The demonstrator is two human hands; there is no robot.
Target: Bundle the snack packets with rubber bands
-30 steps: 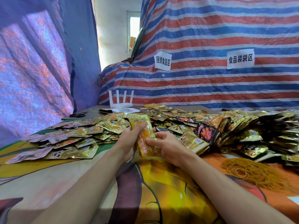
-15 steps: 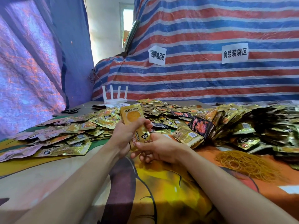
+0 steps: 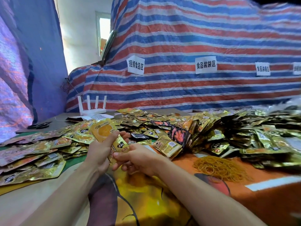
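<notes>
The left hand (image 3: 99, 154) and right hand (image 3: 138, 159) clutched a packet stack (image 3: 103, 132), long axis tilted upward — the rubber bands (image 3: 219, 167) lay to their right, nearer the right hand.

My spot's a makeshift food-packing workshop: striped tarp (image 3: 195, 38) for walls, paper zone signs (image 3: 206, 64) stuck on it, snack packets (image 3: 244, 128) heaped across my table (image 3: 146, 201), rubber bands (image 3: 219, 167) piled near right.

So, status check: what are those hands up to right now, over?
Left hand, right hand: both gripping one bunch of snack packets. No band visible on it. Rubber band pile to the right, nothing in between.
</notes>
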